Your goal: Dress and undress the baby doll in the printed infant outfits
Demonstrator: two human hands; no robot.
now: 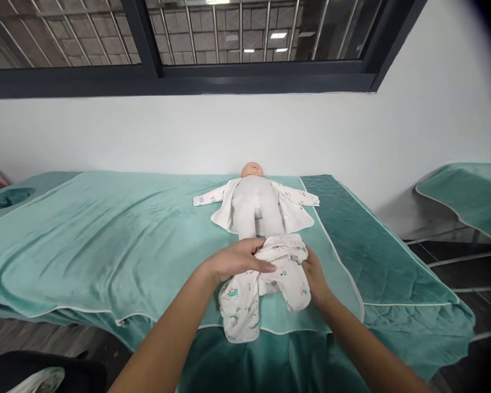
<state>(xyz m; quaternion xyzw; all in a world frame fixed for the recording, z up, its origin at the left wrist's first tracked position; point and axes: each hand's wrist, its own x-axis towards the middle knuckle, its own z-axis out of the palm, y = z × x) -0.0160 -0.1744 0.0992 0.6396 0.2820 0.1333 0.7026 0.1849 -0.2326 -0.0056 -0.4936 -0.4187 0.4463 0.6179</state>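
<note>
A baby doll lies on its back on the green-covered bed, its head toward the wall. It wears a white printed baby jacket, open at the front with both sleeves spread out. Over the doll's lower legs are small white printed baby trousers, bunched at the waist; the feet are hidden. My left hand is closed on the left side of the trousers, thumb on top. At their right side my right hand grips the waist edge, its fingers partly hidden behind the cloth.
A light green blanket covers much of the bed, over a darker quilted cover. A white wall and a barred window stand behind. Another green-covered surface is at right. A black object sits at lower left.
</note>
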